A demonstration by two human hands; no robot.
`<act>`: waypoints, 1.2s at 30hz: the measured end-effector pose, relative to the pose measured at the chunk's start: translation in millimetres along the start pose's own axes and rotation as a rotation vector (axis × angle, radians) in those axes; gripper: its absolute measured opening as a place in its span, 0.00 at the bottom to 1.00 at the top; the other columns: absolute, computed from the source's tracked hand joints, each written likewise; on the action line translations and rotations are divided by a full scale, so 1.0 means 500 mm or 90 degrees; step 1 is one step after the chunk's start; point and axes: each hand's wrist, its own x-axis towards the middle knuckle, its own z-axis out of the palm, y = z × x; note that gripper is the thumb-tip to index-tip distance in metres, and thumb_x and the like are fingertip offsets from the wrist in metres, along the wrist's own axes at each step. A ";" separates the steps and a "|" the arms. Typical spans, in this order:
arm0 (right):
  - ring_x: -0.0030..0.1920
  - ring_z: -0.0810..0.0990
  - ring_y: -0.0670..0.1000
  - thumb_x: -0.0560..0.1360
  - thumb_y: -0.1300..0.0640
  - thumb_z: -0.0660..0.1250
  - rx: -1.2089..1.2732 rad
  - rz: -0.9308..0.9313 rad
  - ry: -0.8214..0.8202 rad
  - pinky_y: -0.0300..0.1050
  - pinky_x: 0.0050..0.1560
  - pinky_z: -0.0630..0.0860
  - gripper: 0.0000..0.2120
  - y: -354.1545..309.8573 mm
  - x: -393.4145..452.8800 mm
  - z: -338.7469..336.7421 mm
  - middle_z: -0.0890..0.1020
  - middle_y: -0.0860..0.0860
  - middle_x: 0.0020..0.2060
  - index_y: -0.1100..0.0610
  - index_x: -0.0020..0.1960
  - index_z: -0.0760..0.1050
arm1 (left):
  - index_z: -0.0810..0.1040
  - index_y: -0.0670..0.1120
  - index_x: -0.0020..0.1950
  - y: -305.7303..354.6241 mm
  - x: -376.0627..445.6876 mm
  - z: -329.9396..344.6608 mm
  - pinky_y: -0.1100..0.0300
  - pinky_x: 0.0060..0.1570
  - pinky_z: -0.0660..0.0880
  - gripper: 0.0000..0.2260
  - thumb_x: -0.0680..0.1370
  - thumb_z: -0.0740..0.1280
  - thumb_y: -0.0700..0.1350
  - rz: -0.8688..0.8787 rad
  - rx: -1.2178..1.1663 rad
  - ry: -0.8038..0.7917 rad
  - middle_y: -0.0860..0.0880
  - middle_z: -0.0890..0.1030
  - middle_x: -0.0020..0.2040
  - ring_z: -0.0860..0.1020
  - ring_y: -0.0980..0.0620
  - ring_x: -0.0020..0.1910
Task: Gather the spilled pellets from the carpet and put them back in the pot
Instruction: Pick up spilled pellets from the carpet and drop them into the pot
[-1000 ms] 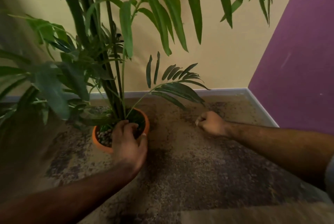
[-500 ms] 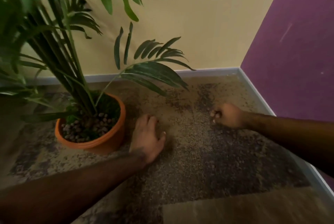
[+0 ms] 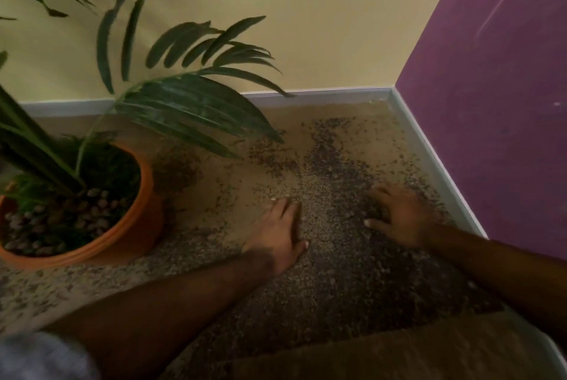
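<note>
An orange pot (image 3: 144,223) with a palm plant stands on the carpet at the left, its top covered in brownish pellets (image 3: 58,220). My left hand (image 3: 277,233) lies flat on the mottled carpet (image 3: 337,287) right of the pot, fingers straight. My right hand (image 3: 399,217) rests palm down on the carpet further right, fingers spread, slightly blurred. The carpet's speckled pattern makes loose pellets hard to tell apart; a few small pale bits (image 3: 277,195) show just beyond my left fingertips.
A yellow wall with a grey skirting board (image 3: 322,92) runs along the back. A purple wall (image 3: 491,103) closes the right side, meeting it in a corner. Palm fronds (image 3: 196,103) hang over the carpet between pot and corner.
My left hand left the pot and now lies flat on the carpet. My right hand, a fist before, has opened and spread on the carpet. The view has shifted right and closer.
</note>
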 end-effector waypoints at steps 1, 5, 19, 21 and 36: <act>0.75 0.57 0.57 0.72 0.34 0.61 0.014 0.002 -0.005 0.57 0.73 0.58 0.37 0.001 0.000 0.009 0.57 0.52 0.77 0.46 0.76 0.56 | 0.51 0.53 0.77 0.011 0.015 0.009 0.52 0.75 0.53 0.39 0.72 0.64 0.62 0.012 0.005 -0.004 0.50 0.53 0.79 0.51 0.46 0.78; 0.76 0.54 0.59 0.72 0.32 0.61 0.011 -0.019 -0.071 0.55 0.75 0.55 0.39 -0.003 0.009 0.038 0.54 0.55 0.78 0.43 0.77 0.49 | 0.49 0.53 0.77 0.041 0.074 0.041 0.50 0.75 0.55 0.40 0.71 0.62 0.65 0.049 0.048 -0.004 0.50 0.52 0.79 0.49 0.46 0.78; 0.77 0.48 0.62 0.70 0.36 0.67 0.016 0.035 -0.108 0.58 0.75 0.55 0.41 -0.016 0.024 0.056 0.48 0.52 0.79 0.41 0.76 0.50 | 0.58 0.47 0.76 0.050 0.113 0.095 0.52 0.76 0.53 0.28 0.79 0.54 0.57 0.191 0.071 0.021 0.49 0.57 0.79 0.53 0.49 0.78; 0.77 0.49 0.62 0.70 0.36 0.67 0.019 0.028 -0.099 0.58 0.75 0.55 0.41 -0.014 0.022 0.059 0.50 0.52 0.78 0.41 0.76 0.51 | 0.58 0.46 0.77 0.063 0.117 0.098 0.53 0.76 0.53 0.29 0.78 0.57 0.56 0.197 0.051 0.012 0.49 0.57 0.78 0.54 0.49 0.77; 0.62 0.76 0.59 0.76 0.60 0.64 0.041 -0.118 0.140 0.50 0.66 0.68 0.14 0.017 -0.046 0.108 0.79 0.58 0.62 0.57 0.60 0.79 | 0.68 0.49 0.72 0.131 0.123 0.109 0.55 0.71 0.62 0.19 0.81 0.55 0.49 0.197 0.075 -0.016 0.47 0.68 0.73 0.64 0.47 0.72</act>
